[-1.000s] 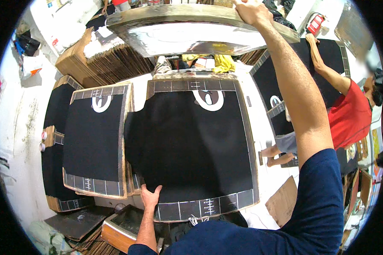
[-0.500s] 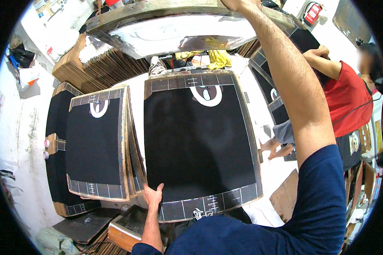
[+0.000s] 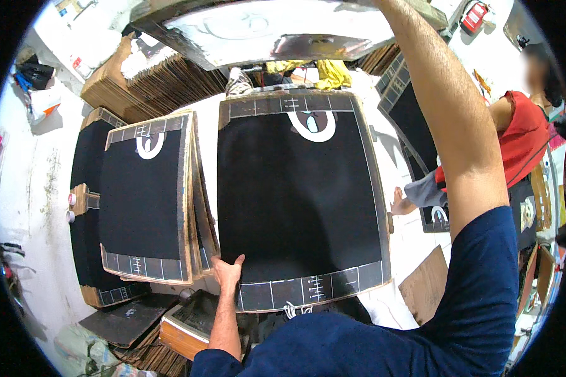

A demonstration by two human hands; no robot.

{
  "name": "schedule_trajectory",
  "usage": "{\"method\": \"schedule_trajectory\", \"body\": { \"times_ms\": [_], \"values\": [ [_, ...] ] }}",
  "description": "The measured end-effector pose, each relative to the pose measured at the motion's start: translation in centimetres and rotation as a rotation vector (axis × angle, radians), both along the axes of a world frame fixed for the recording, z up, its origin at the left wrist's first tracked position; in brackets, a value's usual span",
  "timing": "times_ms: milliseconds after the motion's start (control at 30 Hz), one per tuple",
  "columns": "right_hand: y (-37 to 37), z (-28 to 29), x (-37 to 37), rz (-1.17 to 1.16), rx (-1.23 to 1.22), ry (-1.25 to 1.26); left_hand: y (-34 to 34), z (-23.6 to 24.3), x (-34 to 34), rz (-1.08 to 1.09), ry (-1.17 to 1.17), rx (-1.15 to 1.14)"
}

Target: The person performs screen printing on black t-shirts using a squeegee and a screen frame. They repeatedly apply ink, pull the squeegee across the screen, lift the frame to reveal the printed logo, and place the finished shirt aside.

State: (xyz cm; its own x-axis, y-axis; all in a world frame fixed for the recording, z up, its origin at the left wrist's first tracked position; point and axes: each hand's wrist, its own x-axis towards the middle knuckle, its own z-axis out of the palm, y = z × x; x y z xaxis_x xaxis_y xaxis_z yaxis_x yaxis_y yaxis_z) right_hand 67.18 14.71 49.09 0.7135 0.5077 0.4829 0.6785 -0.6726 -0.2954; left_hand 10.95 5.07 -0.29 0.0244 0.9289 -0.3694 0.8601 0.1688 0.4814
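In front of me lies a large printing board (image 3: pixel 374 276) with white ruled lines on its dark borders. A black fabric piece (image 3: pixel 295 201) is spread flat on it, with a white, curved print (image 3: pixel 313 127) near the far edge. My left hand (image 3: pixel 228 271) grips the board's near left corner, its thumb on the top side and its fingers partly hidden. Beyond the board, a wooden-edged printing screen (image 3: pixel 245 28) stands tilted up. My right arm (image 3: pixel 449 107) reaches up toward the screen's right part; the hand is cut off by the top edge.
On the left, stacked boards (image 3: pixel 146 201) carry more black fabric. Behind them stand many upright brown boards (image 3: pixel 170 88). A person in a red top (image 3: pixel 522 144) works at the right beside another board (image 3: pixel 412 119). A wooden box (image 3: pixel 182 336) sits at the lower left.
The whole view has shifted slightly, and my right hand has passed out of the top of it. My left hand keeps its grip on the board. The other person's hands have moved out of sight.
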Motion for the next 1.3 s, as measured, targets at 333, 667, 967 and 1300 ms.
{"method": "schedule_trajectory", "body": {
  "times_ms": [333, 667, 967, 1300],
  "values": [
    [-7.3, -8.8, -4.9, 0.057, 0.013, -0.079, 0.8, 8.4, 7.2, -0.293, -0.198, 0.306],
    [-20.6, -35.7, -15.1, 0.312, 0.022, 0.361, -1.1, 10.7, 18.8, 0.568, -1.252, -0.653],
    [-0.8, -43.0, 5.5, 0.455, -0.098, -0.058, -2.3, 3.1, 15.9, -0.514, -0.028, 0.333],
    [0.9, -43.9, 7.0, 0.521, -0.293, -0.094, 0.4, -2.6, 14.3, -0.865, 0.049, 0.705]
  ]
}}
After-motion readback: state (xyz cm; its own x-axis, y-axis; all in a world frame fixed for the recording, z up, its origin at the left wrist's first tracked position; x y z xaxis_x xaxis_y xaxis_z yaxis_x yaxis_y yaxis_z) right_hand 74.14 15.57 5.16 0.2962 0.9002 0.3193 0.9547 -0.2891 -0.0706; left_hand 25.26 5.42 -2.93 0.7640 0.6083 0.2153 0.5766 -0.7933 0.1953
